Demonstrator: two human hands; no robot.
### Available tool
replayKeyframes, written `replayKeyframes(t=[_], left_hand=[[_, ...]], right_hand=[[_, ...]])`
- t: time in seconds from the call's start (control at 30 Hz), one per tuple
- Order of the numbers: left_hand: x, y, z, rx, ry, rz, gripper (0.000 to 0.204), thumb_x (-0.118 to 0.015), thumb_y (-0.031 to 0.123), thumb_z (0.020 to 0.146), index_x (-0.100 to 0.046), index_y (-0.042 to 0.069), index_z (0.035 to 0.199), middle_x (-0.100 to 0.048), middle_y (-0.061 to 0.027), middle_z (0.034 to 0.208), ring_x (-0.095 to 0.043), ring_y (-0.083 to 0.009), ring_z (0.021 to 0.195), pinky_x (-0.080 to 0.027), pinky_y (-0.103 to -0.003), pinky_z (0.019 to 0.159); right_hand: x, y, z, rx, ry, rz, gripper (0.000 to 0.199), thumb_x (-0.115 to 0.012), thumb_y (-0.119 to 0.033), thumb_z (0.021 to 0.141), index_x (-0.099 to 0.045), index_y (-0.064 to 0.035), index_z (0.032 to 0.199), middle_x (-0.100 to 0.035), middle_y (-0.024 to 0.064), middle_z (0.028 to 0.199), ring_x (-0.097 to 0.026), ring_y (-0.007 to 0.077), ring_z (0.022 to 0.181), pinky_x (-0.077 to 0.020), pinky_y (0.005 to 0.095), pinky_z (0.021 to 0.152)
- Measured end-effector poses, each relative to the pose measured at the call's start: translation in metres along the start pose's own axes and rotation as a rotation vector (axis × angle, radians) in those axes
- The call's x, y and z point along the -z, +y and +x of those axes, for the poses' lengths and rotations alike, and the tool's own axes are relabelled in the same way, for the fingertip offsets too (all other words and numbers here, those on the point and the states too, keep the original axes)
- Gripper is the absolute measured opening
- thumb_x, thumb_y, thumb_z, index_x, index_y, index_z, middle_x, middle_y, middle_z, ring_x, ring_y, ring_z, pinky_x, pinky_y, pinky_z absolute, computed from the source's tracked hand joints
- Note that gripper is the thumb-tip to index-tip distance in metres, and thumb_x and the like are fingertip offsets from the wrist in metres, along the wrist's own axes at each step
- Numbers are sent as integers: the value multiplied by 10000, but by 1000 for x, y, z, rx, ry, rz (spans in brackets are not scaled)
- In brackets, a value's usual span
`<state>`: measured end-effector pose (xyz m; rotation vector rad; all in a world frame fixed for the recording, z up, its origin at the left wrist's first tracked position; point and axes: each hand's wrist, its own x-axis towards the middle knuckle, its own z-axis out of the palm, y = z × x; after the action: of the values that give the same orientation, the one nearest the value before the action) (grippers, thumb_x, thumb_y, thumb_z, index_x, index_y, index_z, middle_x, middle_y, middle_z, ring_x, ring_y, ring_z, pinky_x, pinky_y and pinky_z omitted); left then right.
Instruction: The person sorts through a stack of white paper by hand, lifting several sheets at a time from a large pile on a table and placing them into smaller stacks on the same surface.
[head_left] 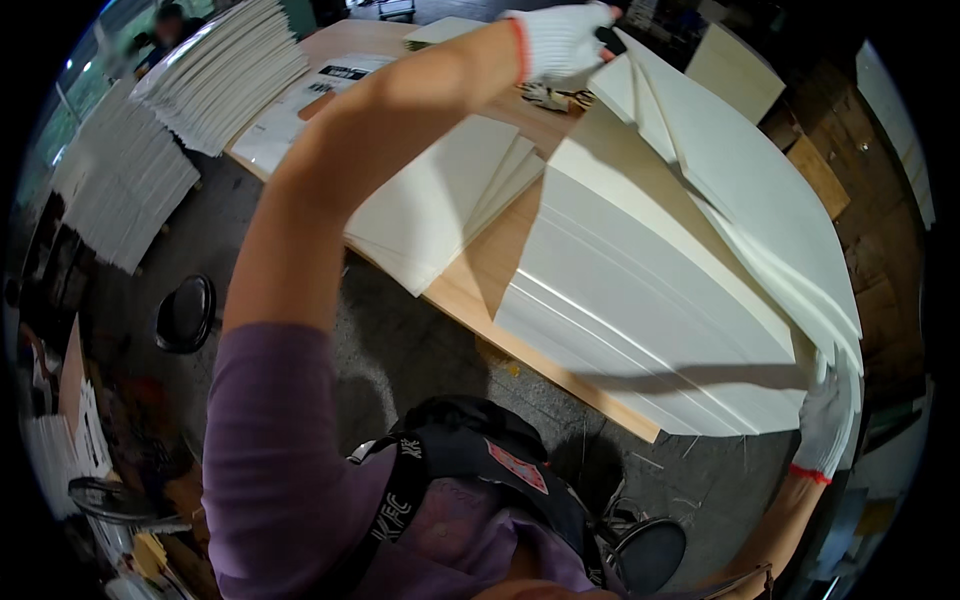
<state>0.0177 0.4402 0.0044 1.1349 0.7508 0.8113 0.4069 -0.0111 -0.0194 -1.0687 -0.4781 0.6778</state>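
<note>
Both my hands wear white knit gloves with red cuffs. My left hand [568,42] is stretched to the far side of the table, its fingers closed at the far left corner of a large white sheet [735,150]. My right hand [825,415] is closed around the right end of the same sheet, where several edges curve together. The sheet stands tilted up off a stack of creased white sheets [640,270] on the wooden table. Part of my right hand's fingers is hidden behind the sheet edges.
Smaller white sheets [440,200] lie fanned on the wooden table [490,255]. A tall stack of white sheets [225,75] stands far left, near a person [172,25]. Patterned gloves [550,98] lie beyond. Black stools [186,312] stand on the floor.
</note>
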Motion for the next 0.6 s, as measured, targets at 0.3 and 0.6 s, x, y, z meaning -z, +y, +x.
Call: replayKeyframes(t=[0.3,0.6], left_hand=[[-53,3,-42,78,-167,2,466,-560,533,988,-648,178,1277,-660,-111,1285,-648,-177,1079,-485,-292,950],[-77,1,-65,-343,-29,685,738,-723,485,774,-626,21,1339,-518,-246,1464,-471,-360,1354,-376,-400,1103]], right_hand=[[25,-13,-4,-87,-76,-134,332,-592,-131,1026,-578,12,1326,-619,74,1276,-567,129,1219,-447,299,1110],[38,-22,6,-48,-128,-261,433,-566,-156,1039,-500,88,1391,-576,111,1330,-547,152,1244,-459,264,1070]])
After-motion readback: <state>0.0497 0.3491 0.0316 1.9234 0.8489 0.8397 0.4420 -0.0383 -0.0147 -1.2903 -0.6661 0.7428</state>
